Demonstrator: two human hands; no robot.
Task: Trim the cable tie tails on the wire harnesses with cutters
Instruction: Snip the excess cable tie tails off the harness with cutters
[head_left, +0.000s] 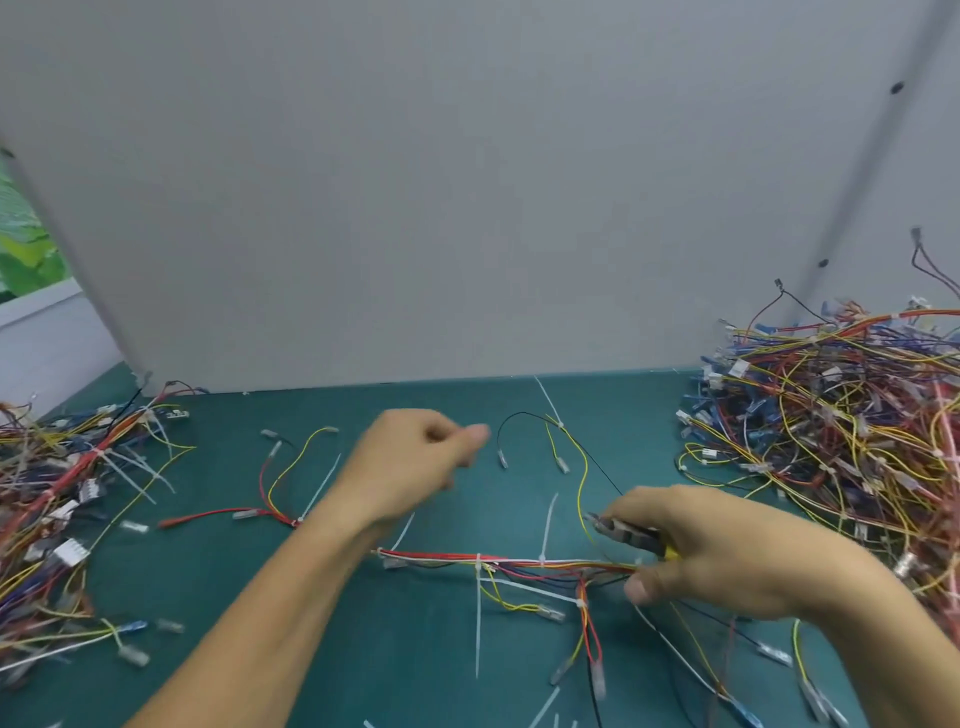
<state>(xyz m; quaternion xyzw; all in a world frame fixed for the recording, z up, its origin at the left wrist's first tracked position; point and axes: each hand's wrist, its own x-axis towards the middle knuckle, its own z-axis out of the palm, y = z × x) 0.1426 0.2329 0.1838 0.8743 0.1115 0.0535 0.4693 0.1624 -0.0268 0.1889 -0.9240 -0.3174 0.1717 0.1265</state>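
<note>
From my remote seat I see the wire harness (519, 564) lying across the green mat (311, 623), in front of both hands, its bundle of red, white and yellow wires running left to right. White cable tie tails stick out of it: one tail (548, 525) rises from the middle and another (478, 629) hangs toward the near edge.

The right hand (727, 556) is curled round the cutters (626, 532), whose yellow handle shows just past the fingers. Their dark nose points left, just above the harness and apart from the upright tail. The thumb rests at the harness's right end.

The left hand (415, 467) hovers over the mat behind the harness, fingers curled in and thumb forward. It is blurred, so I cannot tell whether it pinches anything.

A big pile of harnesses (831, 415) sits at the right and a smaller pile (52, 493) at the left, with a grey panel (467, 208) standing behind.
</note>
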